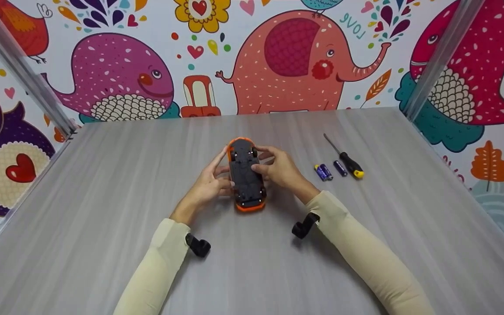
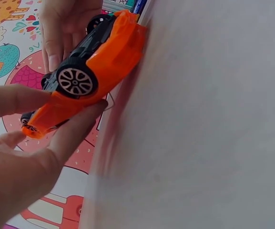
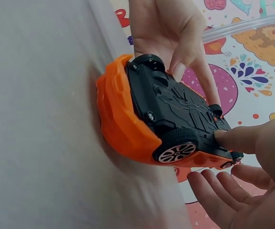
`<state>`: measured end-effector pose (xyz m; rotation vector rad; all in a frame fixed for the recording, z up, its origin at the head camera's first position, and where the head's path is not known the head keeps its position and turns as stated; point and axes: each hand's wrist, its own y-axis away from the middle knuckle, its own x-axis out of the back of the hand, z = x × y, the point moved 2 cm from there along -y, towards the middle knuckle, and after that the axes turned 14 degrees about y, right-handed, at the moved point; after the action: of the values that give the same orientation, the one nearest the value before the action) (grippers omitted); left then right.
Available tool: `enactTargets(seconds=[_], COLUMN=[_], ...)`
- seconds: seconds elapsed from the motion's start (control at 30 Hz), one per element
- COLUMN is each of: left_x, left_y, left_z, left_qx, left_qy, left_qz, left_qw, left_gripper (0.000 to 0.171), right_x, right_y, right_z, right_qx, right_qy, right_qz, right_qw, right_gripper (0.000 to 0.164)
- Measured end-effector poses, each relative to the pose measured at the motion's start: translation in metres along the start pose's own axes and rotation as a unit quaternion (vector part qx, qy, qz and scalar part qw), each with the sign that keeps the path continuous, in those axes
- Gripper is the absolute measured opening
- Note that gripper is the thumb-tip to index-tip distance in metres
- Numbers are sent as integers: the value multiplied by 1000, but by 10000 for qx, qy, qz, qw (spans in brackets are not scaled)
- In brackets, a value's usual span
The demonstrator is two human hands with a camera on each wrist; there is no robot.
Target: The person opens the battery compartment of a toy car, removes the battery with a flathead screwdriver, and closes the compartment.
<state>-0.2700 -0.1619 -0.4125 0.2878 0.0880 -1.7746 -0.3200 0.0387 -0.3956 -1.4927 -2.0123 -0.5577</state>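
Observation:
An orange toy car (image 1: 246, 177) is turned upside down in the middle of the table, its black underside and wheels facing up. My left hand (image 1: 204, 188) holds it along the left side, with the thumb near a wheel and fingers under the body in the left wrist view. On the other side, my right hand (image 1: 283, 170) holds the car with its thumb on the black underside (image 3: 185, 107). Its index finger reaches toward the far right wheel, while the other fingers spread beside the body in the right wrist view.
Right of the car lie three small purple batteries, a pair (image 1: 323, 172) side by side and a single battery (image 1: 340, 168) apart. Beyond them is a screwdriver (image 1: 349, 163) with a black and yellow handle. A wall (image 1: 138, 78) with cartoon animals borders the table (image 1: 103, 175).

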Motion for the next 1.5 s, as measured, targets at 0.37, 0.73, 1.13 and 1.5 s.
enactTargets(seconds=[0.37,0.73,1.13,1.5], left_x=[1,1,1,1], left_y=[-1,-1,-1,-2], left_z=[0,-2,0,-1], left_qx=[32,-1,-46,-7], left_qy=[-136,-78,-113,-111], left_qz=[26,38,-12,90], left_qw=[9999,10000,9999,9999], left_gripper=[100,102,101,101], right_x=[-3,-4,-6,-6], right_y=[-2,-2,-1,0], right_z=[4,1,2,4], right_qx=[-361,-626,-716,-645], right_qy=[-603,-868,-864,-763], right_qz=[-322,-464,-369,-351], right_qw=[9970,9932,9930,9944], right_gripper=[56,57,55,52])
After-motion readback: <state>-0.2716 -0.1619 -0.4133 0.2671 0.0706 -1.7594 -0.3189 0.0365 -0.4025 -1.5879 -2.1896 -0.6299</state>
